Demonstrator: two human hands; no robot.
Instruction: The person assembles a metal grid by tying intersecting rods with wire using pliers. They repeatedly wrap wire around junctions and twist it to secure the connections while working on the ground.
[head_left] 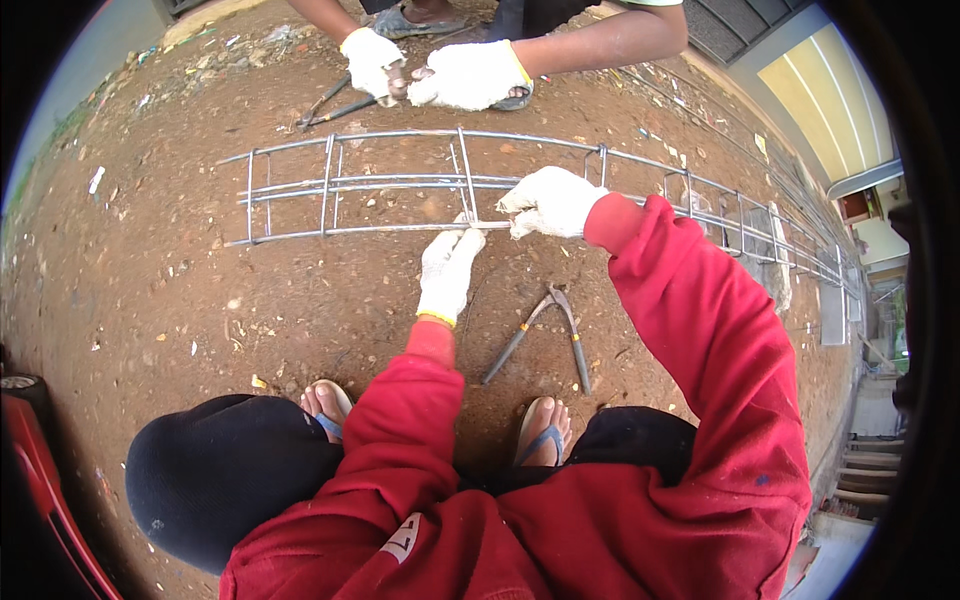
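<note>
Grey metal bars and rings make up a long cage [327,185], stretched over the brown ground [200,330] from left of its middle toward its right edge. Both of the person's gloved hands are at the cage's near edge. The left hand [448,270] pinches the near bar [380,230] just beside the foot of a ring [466,175], fingertips on both sides of the metal. The right hand [555,203] is at the same bar a little to the right, thumb and fingers curled; whether they grip the bar, something thin, or nothing is hidden.

The step in hand looks like close fingerwork at that joint. The next move, I judge, calls for a steady left hold and a fine right pinch, with the ring kept square to the bar.

Pincers [554,298] lie splayed on the ground between the cage's near edge and the person's feet, not held. Beyond the far edge, a co-worker's two gloved hands [470,75] are close together near dark-handled cutters [340,112]; what they hold is unclear.
</note>
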